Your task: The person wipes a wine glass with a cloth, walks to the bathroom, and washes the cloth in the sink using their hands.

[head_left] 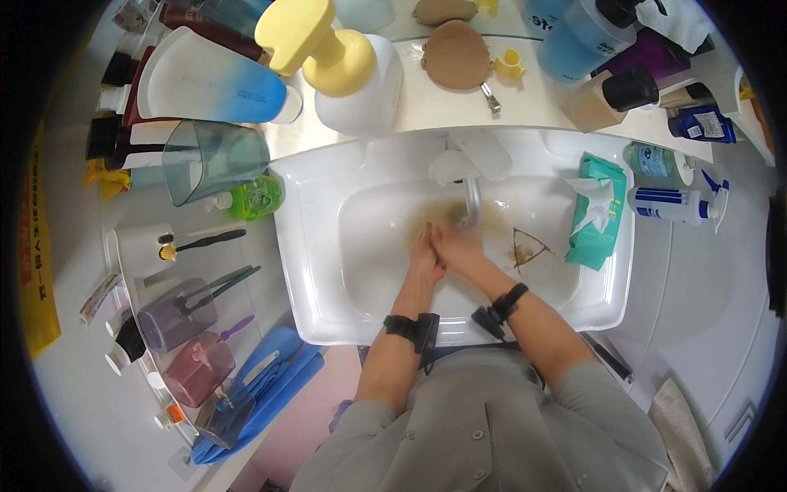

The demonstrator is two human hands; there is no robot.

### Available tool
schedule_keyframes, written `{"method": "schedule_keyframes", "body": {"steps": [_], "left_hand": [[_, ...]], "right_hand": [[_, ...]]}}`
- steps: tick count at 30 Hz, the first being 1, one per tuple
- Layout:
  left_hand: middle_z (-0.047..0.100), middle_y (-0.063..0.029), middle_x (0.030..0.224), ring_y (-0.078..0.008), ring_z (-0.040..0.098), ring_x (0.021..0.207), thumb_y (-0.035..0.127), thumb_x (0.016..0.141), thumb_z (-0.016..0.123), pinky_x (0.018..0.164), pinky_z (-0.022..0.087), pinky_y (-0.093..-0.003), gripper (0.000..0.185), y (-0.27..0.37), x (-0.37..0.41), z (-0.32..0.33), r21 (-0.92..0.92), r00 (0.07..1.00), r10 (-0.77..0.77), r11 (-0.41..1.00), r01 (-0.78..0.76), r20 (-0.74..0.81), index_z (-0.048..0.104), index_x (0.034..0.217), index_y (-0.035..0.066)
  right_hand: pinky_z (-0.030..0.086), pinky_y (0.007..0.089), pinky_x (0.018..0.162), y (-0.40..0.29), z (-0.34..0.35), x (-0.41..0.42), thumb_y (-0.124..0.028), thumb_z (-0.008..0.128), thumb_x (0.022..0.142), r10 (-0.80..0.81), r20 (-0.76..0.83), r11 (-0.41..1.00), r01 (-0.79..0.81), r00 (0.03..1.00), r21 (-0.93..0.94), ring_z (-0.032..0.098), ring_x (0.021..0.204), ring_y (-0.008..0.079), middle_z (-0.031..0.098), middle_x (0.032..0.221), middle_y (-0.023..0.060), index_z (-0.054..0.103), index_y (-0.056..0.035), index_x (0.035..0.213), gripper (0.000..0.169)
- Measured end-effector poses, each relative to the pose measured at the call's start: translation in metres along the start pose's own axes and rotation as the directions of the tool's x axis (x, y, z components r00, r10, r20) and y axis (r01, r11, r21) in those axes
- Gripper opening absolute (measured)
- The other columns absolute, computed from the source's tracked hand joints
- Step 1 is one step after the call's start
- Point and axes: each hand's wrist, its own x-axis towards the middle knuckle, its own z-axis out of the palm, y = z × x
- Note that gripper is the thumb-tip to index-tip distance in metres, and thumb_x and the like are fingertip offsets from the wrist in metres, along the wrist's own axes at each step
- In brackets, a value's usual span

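Observation:
My left hand [424,251] and my right hand [458,247] are pressed together over the white washbasin [369,246], just in front of the metal spout of the faucet [473,203]. Motion blurs the right hand, and the fingers of both partly hide each other. Nothing shows between the palms. Brownish water [427,212] spreads on the basin floor around the spout. Right of my hands lies a triangular brown-edged piece [529,249] with brown residue on it; its material is unclear. Black straps with small devices circle both wrists.
A green wipes pack [593,212] rests on the basin's right rim. Green liquid soap [255,198] and a clear tumbler [215,163] stand left. A yellow pump bottle [359,86] and a compact brown case [456,55] occupy the back ledge. Cups with toothbrushes [178,313] hang left, above blue towels [270,369].

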Motion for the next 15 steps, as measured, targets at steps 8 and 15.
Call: {"method": "schedule_keyframes", "body": {"steps": [8, 15], "left_hand": [[0.063, -0.0057, 0.099, -0.0202, 0.060, 0.089, 0.040, 0.093, 0.055, 0.076, 0.048, -0.0355, 0.062, 0.030, -0.005, -0.013, 0.173, 0.969, 0.128, 0.981, -0.092, -0.213, 0.028, 0.142, 0.012], [0.064, -0.0106, 0.108, -0.0238, 0.062, 0.097, 0.032, 0.088, 0.061, 0.083, 0.049, -0.0350, 0.056, -0.007, 0.039, -0.064, 0.852, 0.809, 0.507, 0.242, -0.464, 0.297, 0.043, 0.133, 0.007]], "right_hand": [[0.051, 0.0450, 0.081, 0.100, -0.008, 0.007, -0.032, 0.063, 0.084, 0.305, -0.100, 0.947, -0.313, 0.947, -0.074, 0.057, 0.102, 0.0386, 0.049, 0.125, 0.0221, 0.048, -0.0057, 0.121, 0.048], [0.050, 0.0452, 0.079, 0.068, 0.006, 0.007, -0.033, 0.063, 0.086, 0.287, 0.090, 0.940, -0.299, 0.954, 0.165, 0.061, 0.093, 0.0403, 0.061, 0.102, 0.0242, 0.055, -0.0034, 0.118, 0.044]]}}
